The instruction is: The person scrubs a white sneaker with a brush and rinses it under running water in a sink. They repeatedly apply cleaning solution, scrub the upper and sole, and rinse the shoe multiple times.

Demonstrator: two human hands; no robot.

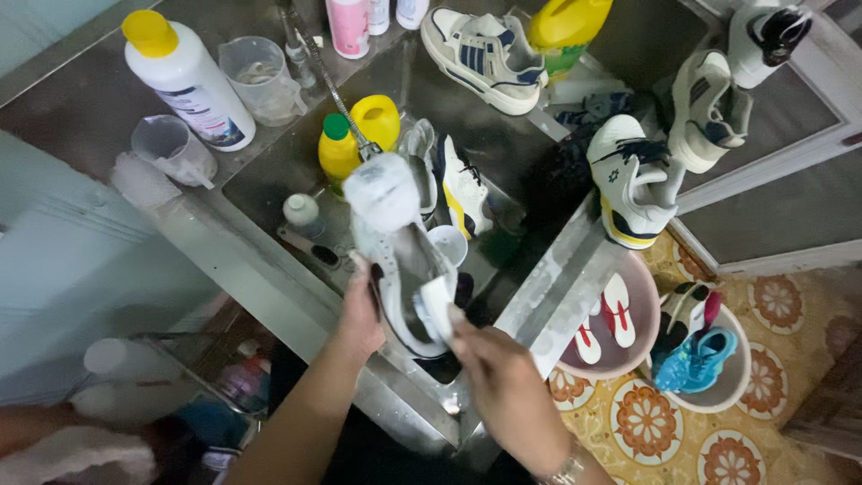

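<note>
I hold a white sneaker (395,238) covered in foam over a steel sink (269,175), sole side turned toward me. My left hand (361,316) grips its left edge near the heel. My right hand (489,368) holds a small white brush or sponge (438,304) pressed against the heel end of the shoe. The toe end is thick with white lather.
Yellow bottles (375,119), a white cup (447,242) and another sneaker (462,187) lie in the sink. A large white bottle (190,83) and measuring jugs (260,79) stand on the counter. More sneakers (633,180) rest at right; two basins (628,359) with shoes sit on the tiled floor.
</note>
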